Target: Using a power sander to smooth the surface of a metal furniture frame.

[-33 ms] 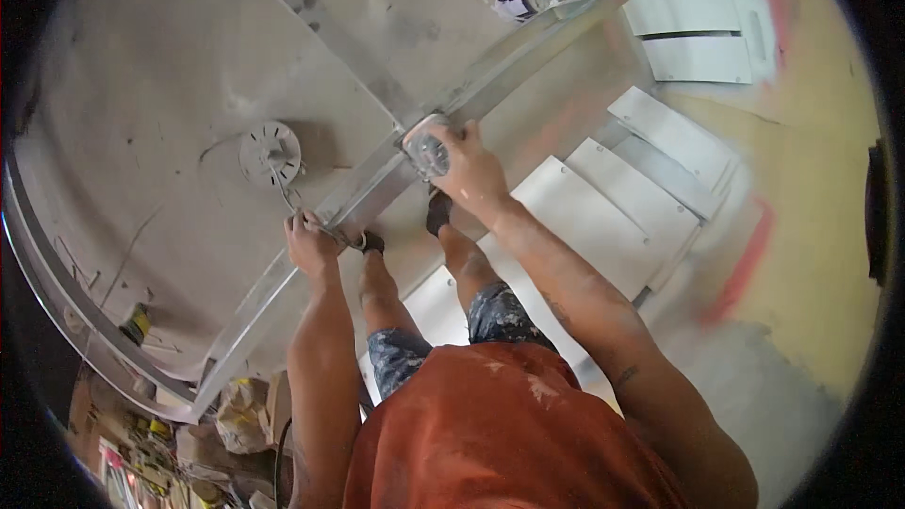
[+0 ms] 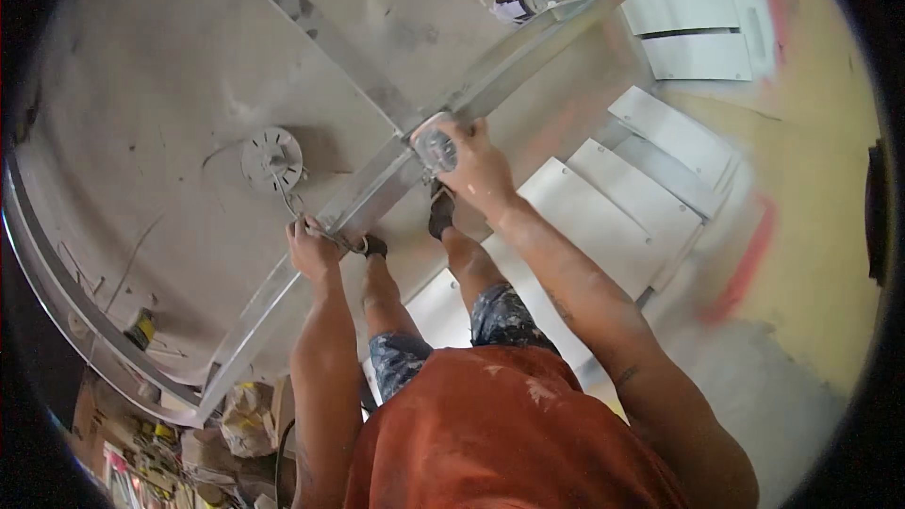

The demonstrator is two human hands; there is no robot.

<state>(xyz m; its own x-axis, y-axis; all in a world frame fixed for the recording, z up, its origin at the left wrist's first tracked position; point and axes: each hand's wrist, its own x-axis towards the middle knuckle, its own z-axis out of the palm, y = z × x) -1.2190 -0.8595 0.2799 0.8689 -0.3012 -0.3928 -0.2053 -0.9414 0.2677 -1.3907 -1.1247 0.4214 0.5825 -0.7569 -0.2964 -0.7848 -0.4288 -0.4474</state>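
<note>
My right hand [image 2: 484, 172] is closed round a palm-sized power tool [image 2: 436, 143] with a round, vented end and a pale rim; its exact kind is hard to tell. The tool rests against a metal frame [image 2: 382, 186], just where a cross bar [image 2: 368, 99] joins the long rail. Lower left along that rail, my left hand [image 2: 314, 247] has its fingers closed on a thin grey cord [image 2: 347, 242], which bends in a small loop beside it. Just beyond my left hand, on the dusty floor, lies a white slotted disc [image 2: 271, 159] with a cord running from it.
White panels [image 2: 589, 217] lie overlapping to my right, with more panels [image 2: 681, 0] at the far right. A dark can [image 2: 521, 2] stands beyond the rail. The frame's curved part [image 2: 90, 306] sweeps along the left, near bags and clutter [image 2: 247, 417] at lower left.
My right hand and the tool have shifted very slightly right. The view has moved a little; my left hand keeps its hold on the cord.
</note>
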